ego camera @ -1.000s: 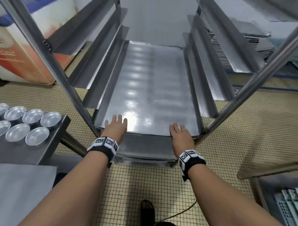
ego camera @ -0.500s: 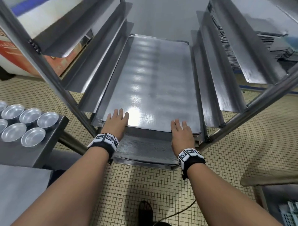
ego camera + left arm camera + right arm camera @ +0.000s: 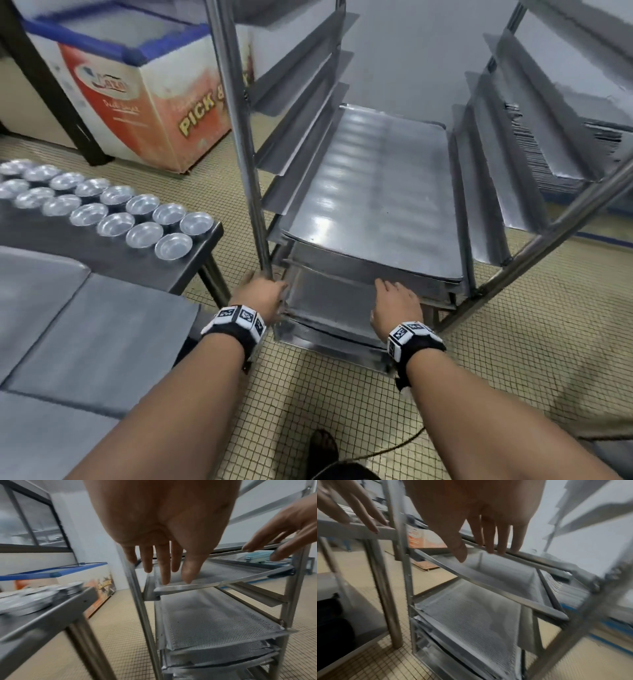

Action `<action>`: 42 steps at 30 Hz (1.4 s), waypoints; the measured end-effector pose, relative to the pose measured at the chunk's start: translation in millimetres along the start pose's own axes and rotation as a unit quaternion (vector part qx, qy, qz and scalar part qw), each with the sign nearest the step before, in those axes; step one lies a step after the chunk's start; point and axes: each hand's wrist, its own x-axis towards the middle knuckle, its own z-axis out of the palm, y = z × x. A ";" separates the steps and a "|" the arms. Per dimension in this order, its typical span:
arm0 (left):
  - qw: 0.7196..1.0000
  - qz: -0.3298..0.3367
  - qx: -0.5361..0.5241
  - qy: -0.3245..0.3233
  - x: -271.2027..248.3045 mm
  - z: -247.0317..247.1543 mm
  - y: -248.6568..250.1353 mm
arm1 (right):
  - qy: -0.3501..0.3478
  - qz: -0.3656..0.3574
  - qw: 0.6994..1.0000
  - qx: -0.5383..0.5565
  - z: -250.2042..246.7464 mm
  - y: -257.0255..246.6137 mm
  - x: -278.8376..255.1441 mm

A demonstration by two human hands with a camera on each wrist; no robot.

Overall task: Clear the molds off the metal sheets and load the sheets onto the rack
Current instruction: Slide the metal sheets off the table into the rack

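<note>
A shiny flat metal sheet (image 3: 376,192) lies on the side rails of the steel rack (image 3: 239,137), pushed in. My left hand (image 3: 265,294) hovers by the foot of the rack's front left post, its straight fingers (image 3: 164,566) over the corner of a perforated tray (image 3: 214,622). My right hand (image 3: 394,298) is open just below the sheet's front edge, and its fingers (image 3: 489,538) hang straight near that edge. Neither hand holds anything. Several round silver molds (image 3: 137,219) stand in rows on the steel table (image 3: 102,260) to the left.
Flat grey sheets (image 3: 96,335) lie on the table's near part. Lower rack levels hold more perforated trays (image 3: 471,615). A red and white chest freezer (image 3: 144,102) stands behind the table. A stack of sheets (image 3: 565,147) sits beyond the rack on the right. The floor is tiled.
Both hands have come off the sheet's front edge and drawn back and down to the rack's front. The view has swung left, showing more of the table and molds.
</note>
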 end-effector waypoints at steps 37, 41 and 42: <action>0.695 -0.687 -0.212 -0.011 -587.5 176.4 -248.2 | -0.128 -0.651 0.739 -0.117 57.8 -566.9 -262.7; 0.718 -0.672 -0.161 -0.079 -591.6 170.2 -252.7 | -0.088 -0.675 0.723 -0.118 63.7 -572.6 -244.4; 0.725 -0.666 -0.147 -0.093 -591.6 169.7 -252.0 | -0.071 -0.679 0.722 -0.111 64.7 -572.7 -240.7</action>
